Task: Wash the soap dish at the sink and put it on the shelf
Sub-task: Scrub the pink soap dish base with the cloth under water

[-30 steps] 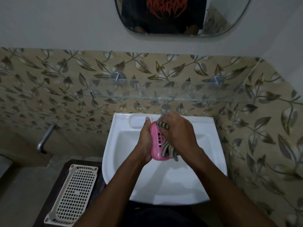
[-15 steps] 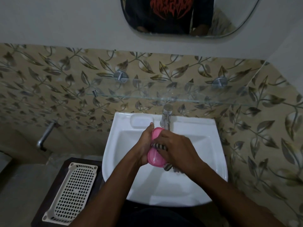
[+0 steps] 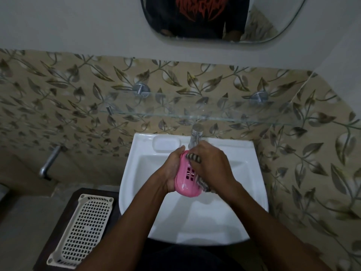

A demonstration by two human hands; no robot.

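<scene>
From the head camera, the left hand (image 3: 172, 171) has its fingers clamped around the pink oval plastic soap dish (image 3: 187, 178), held on edge over the white ceramic sink (image 3: 252, 192) just below the chrome tap (image 3: 195, 136). The right hand (image 3: 212, 169), fingers closed on a striped grey cloth (image 3: 194, 157), presses it against the dish. This looks like the scrubbing step; next would come rinsing, then lifting the dish to the clear glass shelf (image 3: 254, 118) above.
</scene>
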